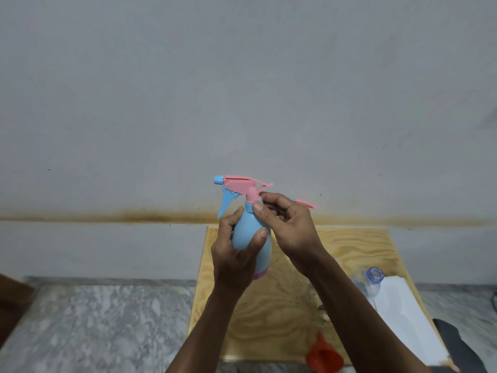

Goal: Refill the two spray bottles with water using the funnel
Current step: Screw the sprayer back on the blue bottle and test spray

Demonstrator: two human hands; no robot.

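A light blue spray bottle (251,239) with a pink and blue trigger head (236,188) is held up above the plywood board (271,313). My left hand (236,254) grips its body. My right hand (289,224) pinches the pink collar at the neck. Behind my right hand, part of a second spray head (305,202) in pink and blue sticks out; its bottle is hidden. An orange funnel (324,356) lies at the board's near edge. A clear plastic water bottle (369,282), uncapped, lies to the right.
The plywood board rests on a grey marble floor (94,324) against a grey wall (242,90) with a rusty stain line. White paper (403,319) lies on the board's right side. A dark object (462,345) sits at the lower right.
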